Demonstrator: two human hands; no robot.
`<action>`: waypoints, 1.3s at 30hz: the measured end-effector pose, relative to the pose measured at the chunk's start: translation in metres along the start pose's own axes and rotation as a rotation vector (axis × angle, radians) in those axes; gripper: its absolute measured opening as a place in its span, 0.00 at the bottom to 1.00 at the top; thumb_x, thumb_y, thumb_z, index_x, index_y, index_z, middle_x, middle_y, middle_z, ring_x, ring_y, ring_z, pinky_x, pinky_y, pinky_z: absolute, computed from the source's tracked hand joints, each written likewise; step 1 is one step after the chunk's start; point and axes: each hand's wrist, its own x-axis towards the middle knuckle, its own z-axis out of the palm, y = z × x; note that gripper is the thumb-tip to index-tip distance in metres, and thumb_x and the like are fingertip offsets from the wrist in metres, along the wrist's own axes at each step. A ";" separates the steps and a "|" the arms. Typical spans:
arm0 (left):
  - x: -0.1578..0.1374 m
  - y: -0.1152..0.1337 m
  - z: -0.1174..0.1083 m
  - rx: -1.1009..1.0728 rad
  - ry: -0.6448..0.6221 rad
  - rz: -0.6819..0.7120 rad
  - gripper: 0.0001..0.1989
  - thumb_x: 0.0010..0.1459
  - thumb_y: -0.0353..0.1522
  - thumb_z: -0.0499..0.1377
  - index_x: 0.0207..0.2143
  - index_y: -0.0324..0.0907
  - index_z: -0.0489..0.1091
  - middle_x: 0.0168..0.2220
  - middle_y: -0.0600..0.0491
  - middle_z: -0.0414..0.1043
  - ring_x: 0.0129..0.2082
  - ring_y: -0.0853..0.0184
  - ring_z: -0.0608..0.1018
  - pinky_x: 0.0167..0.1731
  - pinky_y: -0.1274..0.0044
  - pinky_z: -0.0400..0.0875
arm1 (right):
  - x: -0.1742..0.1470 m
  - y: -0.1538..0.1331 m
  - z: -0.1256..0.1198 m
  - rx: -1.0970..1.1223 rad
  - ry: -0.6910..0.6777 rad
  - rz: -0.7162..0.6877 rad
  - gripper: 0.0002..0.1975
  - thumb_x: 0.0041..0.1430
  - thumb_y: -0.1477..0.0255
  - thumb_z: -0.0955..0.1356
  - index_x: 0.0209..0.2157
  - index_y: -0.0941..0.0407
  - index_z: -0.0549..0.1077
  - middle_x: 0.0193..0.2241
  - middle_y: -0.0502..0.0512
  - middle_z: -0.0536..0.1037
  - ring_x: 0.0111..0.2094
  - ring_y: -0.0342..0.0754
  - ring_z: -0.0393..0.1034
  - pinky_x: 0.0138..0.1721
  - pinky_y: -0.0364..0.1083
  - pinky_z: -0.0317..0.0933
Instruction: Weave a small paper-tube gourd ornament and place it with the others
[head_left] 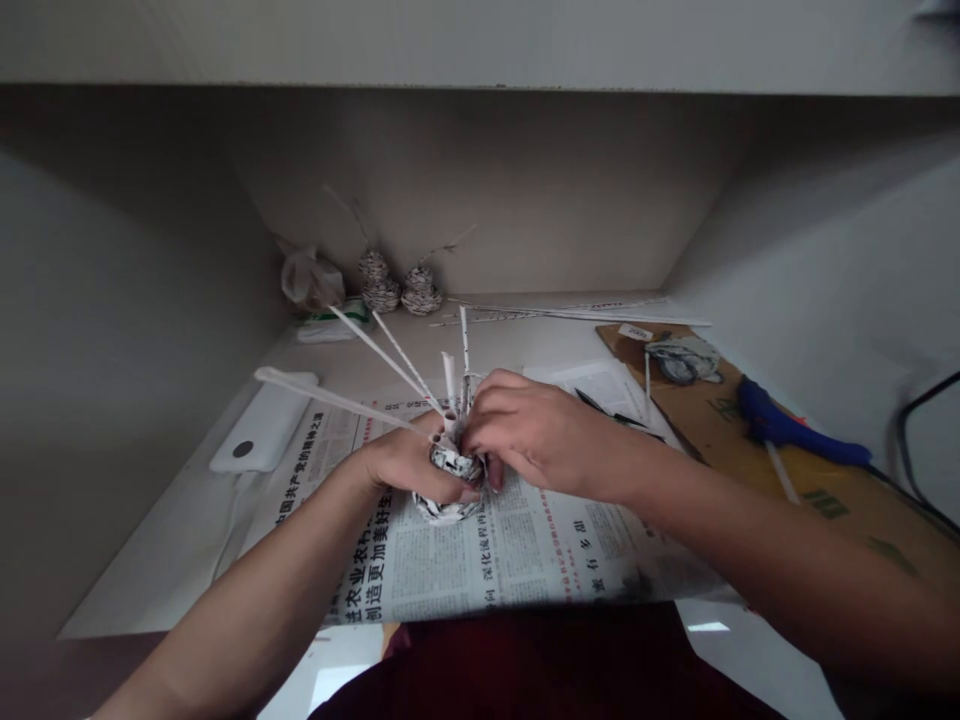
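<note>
A small gourd-like piece woven from rolled newspaper is held upright just above the newspaper sheet. My left hand wraps round its narrow upper part, thumb across the front. Several paper tubes stick up and fan out from its top, most toward the left. My right hand is closed at the top right of the weave, its fingers pinched by the base of the upright tubes. Exactly which strand lies between those fingertips is hidden.
Two finished-looking woven gourds stand at the back beside a plastic bag. Long paper sticks lie along the back wall. A white power bank sits left. Scissors, cardboard and a blue glue gun are right.
</note>
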 end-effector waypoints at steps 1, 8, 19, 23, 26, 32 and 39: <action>0.000 0.000 0.000 0.006 -0.001 0.000 0.10 0.44 0.27 0.64 0.33 0.40 0.76 0.32 0.51 0.78 0.31 0.68 0.78 0.35 0.78 0.74 | 0.001 0.000 -0.001 0.031 0.011 0.020 0.11 0.57 0.83 0.64 0.34 0.57 0.76 0.33 0.54 0.76 0.43 0.48 0.64 0.42 0.47 0.62; 0.003 0.011 0.001 0.029 0.007 0.028 0.09 0.44 0.26 0.63 0.31 0.41 0.75 0.31 0.53 0.77 0.33 0.66 0.78 0.38 0.77 0.74 | 0.004 -0.005 0.005 0.125 0.152 0.206 0.05 0.58 0.77 0.67 0.32 0.56 0.76 0.33 0.52 0.78 0.38 0.46 0.68 0.45 0.48 0.61; 0.000 -0.006 0.005 0.094 0.053 0.029 0.13 0.43 0.28 0.65 0.35 0.40 0.73 0.32 0.54 0.74 0.34 0.66 0.76 0.35 0.77 0.72 | 0.003 -0.015 0.001 0.044 -0.017 0.168 0.09 0.58 0.80 0.65 0.31 0.57 0.77 0.34 0.56 0.73 0.43 0.50 0.62 0.40 0.47 0.61; 0.000 -0.007 0.005 0.108 0.044 -0.002 0.12 0.42 0.27 0.65 0.33 0.40 0.72 0.31 0.53 0.74 0.31 0.66 0.76 0.32 0.77 0.72 | 0.005 -0.016 -0.007 0.033 -0.075 0.180 0.10 0.58 0.81 0.64 0.29 0.57 0.77 0.33 0.56 0.72 0.41 0.49 0.61 0.40 0.46 0.60; -0.001 -0.009 0.003 0.160 0.115 -0.035 0.12 0.41 0.28 0.64 0.33 0.40 0.72 0.31 0.53 0.74 0.31 0.66 0.76 0.33 0.76 0.72 | 0.002 -0.018 -0.007 -0.015 -0.055 0.194 0.08 0.61 0.77 0.65 0.33 0.55 0.77 0.36 0.56 0.72 0.42 0.50 0.60 0.41 0.48 0.59; -0.001 -0.008 0.004 0.231 0.142 -0.035 0.12 0.42 0.29 0.63 0.33 0.39 0.72 0.30 0.54 0.74 0.29 0.68 0.76 0.28 0.78 0.71 | 0.001 -0.019 0.002 -0.006 -0.038 0.260 0.06 0.60 0.71 0.68 0.34 0.57 0.77 0.34 0.57 0.74 0.41 0.51 0.61 0.41 0.49 0.59; 0.003 -0.005 0.008 0.208 0.183 -0.077 0.08 0.39 0.27 0.62 0.28 0.38 0.71 0.26 0.55 0.72 0.26 0.71 0.73 0.24 0.80 0.69 | 0.002 -0.014 0.008 0.003 -0.003 0.272 0.05 0.60 0.74 0.67 0.32 0.56 0.76 0.30 0.53 0.74 0.37 0.48 0.61 0.41 0.48 0.58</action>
